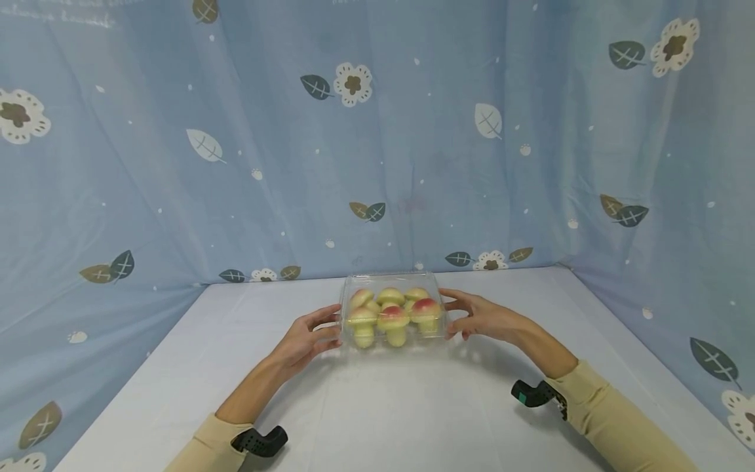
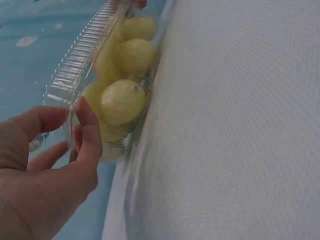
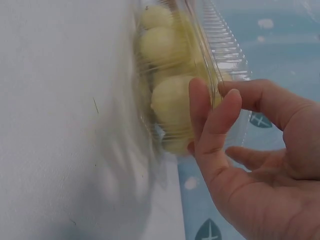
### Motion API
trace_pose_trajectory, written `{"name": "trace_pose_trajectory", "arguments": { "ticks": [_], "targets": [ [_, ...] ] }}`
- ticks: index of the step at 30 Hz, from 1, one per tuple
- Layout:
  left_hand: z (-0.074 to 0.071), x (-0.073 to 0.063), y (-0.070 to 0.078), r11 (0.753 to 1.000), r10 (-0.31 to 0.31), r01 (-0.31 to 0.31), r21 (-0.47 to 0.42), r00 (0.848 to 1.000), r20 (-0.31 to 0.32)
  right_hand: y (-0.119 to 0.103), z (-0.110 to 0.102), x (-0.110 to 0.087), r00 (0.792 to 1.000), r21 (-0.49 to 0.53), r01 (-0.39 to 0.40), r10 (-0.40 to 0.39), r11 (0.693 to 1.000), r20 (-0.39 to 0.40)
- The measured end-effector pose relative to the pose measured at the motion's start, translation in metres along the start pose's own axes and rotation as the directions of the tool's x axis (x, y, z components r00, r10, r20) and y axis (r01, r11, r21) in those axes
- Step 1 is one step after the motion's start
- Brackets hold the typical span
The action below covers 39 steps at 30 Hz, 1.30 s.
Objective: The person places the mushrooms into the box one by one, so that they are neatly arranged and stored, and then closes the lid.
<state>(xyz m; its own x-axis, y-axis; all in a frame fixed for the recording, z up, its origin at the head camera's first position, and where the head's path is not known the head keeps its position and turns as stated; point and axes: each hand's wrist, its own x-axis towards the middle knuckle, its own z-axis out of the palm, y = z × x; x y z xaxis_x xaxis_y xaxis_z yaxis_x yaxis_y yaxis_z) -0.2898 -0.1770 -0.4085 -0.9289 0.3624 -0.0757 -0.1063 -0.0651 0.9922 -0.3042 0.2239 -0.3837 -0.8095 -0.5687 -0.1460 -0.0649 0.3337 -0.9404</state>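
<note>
Between the two hands is a clear plastic clamshell box (image 1: 386, 278) at the far side of the white table. Inside sit several mushroom-shaped pieces (image 1: 394, 318), pale yellow-green with pinkish-red patches on some caps. My left hand (image 1: 302, 342) holds the box's left side; in the left wrist view, thumb and fingers (image 2: 89, 132) pinch its ridged rim (image 2: 75, 70). On the opposite side my right hand (image 1: 482, 318) grips the edge, its fingers (image 3: 216, 132) bent around the rim in the right wrist view. Both wrist views show the box tilted in their frames, with rounded yellow ends facing the table.
A white cloth-covered table (image 1: 407, 413) stretches in front of the box. Close behind it hangs a blue curtain (image 1: 413, 151) with leaves and flowers, which also closes off both sides. Black wrist devices (image 1: 259, 442) sit at the beige sleeves (image 1: 613, 413).
</note>
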Motion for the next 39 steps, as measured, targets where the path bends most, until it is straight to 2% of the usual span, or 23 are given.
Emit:
{"name": "trace_pose_trajectory", "arguments": {
  "ticks": [8,15,23,31,39],
  "targets": [
    [-0.001,-0.001,0.000,1.000,0.000,-0.001,0.012,0.999,0.042,-0.002,0.005,-0.004,1.000,0.054,-0.013,0.013,0.998,-0.002],
    [-0.001,-0.002,0.000,0.998,0.008,-0.012,0.062,0.997,0.077,-0.002,0.007,-0.006,1.000,0.133,-0.016,0.014,0.991,0.018],
    [-0.002,-0.002,-0.001,0.997,0.012,-0.019,0.079,0.996,0.090,-0.002,0.009,-0.006,1.000,0.140,-0.018,0.016,0.990,0.015],
    [0.001,-0.003,-0.002,0.996,0.025,-0.036,0.083,0.991,0.130,-0.003,0.008,-0.011,0.999,0.122,-0.049,0.051,0.991,-0.011],
    [0.001,-0.003,-0.001,0.998,0.012,-0.017,0.064,0.996,0.084,-0.003,0.007,-0.013,0.995,0.206,-0.047,0.027,0.977,0.097]
  ]
}}
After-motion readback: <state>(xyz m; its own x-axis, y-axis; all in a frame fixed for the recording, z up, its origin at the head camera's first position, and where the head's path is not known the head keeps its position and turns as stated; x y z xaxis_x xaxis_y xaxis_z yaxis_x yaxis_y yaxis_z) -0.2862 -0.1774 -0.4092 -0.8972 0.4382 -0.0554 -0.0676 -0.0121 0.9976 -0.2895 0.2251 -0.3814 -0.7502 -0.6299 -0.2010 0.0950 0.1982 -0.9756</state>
